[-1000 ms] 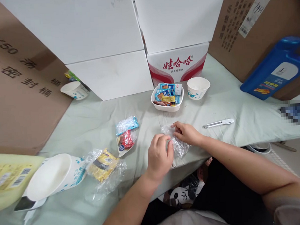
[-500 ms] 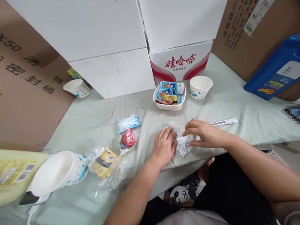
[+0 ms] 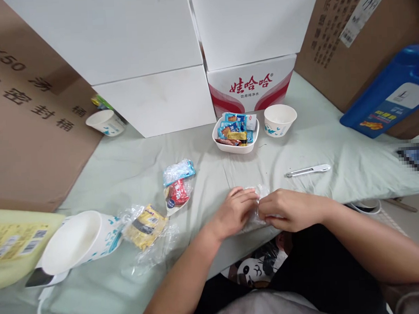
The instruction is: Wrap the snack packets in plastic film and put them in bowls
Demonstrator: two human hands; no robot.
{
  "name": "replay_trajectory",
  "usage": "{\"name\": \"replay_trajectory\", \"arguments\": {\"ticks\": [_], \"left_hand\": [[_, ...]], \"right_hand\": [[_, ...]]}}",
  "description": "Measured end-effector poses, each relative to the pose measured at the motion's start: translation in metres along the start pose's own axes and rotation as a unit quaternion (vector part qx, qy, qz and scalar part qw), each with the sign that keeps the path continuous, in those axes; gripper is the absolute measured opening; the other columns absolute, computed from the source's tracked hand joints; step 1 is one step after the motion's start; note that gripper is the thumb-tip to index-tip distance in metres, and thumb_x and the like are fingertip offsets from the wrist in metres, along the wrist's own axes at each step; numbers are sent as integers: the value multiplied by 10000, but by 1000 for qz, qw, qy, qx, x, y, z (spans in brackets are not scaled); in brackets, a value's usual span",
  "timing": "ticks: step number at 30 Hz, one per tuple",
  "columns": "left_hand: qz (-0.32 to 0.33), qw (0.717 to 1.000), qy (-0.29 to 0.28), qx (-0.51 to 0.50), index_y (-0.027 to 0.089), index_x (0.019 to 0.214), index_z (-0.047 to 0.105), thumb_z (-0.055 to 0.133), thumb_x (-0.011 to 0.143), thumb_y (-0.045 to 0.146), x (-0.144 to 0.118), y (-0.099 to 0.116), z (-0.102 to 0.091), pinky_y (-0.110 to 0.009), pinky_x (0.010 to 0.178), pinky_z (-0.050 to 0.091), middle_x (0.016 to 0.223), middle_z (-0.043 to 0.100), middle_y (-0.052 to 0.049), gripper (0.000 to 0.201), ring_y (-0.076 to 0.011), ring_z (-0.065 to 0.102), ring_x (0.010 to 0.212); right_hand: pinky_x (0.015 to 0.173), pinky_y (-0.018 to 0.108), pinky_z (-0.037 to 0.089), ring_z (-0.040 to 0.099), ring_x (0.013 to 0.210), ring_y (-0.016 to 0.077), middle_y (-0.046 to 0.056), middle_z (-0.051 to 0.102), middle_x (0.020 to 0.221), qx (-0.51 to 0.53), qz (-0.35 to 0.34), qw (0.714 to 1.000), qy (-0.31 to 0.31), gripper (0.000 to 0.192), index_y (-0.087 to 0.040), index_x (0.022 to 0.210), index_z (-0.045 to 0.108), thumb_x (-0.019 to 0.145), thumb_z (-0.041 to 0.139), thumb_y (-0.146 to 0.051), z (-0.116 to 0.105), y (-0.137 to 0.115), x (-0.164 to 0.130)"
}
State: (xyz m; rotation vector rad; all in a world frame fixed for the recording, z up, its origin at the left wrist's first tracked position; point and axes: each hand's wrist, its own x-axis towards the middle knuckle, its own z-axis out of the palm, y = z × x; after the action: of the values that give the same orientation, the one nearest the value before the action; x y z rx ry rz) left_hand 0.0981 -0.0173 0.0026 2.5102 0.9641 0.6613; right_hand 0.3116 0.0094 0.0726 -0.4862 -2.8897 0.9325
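My left hand (image 3: 234,212) and my right hand (image 3: 288,210) meet at the near edge of the table, both pinching a small clear plastic bag (image 3: 257,206) between their fingertips. Most of the bag is hidden by the fingers. Left of my hands lies a clear bag with a red and blue snack (image 3: 178,185). Farther left is another clear bag holding a yellow packet (image 3: 145,226). Behind my hands stands a white bowl of wrapped snacks (image 3: 235,135), with an empty paper cup (image 3: 280,119) beside it.
A white utility knife (image 3: 308,170) lies right of my hands. A large paper cup (image 3: 77,241) lies on its side at the near left, another cup (image 3: 105,122) at the far left. White and brown boxes (image 3: 150,62) wall the back; a blue jug (image 3: 387,96) leans at right.
Both hands drew the clear bag toward me, from the middle of the cloth to its near edge. They went from pressing it flat to pinching it together.
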Motion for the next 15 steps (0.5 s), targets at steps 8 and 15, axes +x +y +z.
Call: {"name": "replay_trajectory", "arguments": {"ticks": [8, 15], "left_hand": [[-3, 996, 77, -36, 173, 766, 591, 397, 792, -27, 2, -4, 5, -344, 864, 542, 884, 647, -70, 280, -206, 615, 1018], [-48, 984, 172, 17, 193, 745, 548, 385, 753, -21, 1, 1, 1, -371, 823, 536, 796, 615, -56, 269, -213, 586, 943]], "right_hand": [[649, 247, 371, 630, 750, 170, 51, 707, 874, -49, 267, 954, 123, 203, -178, 978, 628, 913, 437, -197, 11, 31, 17], [635, 261, 353, 663, 807, 197, 74, 724, 908, -125, 325, 933, 90, 206, -178, 1005, 602, 948, 416, -244, 17, 33, 32]]}}
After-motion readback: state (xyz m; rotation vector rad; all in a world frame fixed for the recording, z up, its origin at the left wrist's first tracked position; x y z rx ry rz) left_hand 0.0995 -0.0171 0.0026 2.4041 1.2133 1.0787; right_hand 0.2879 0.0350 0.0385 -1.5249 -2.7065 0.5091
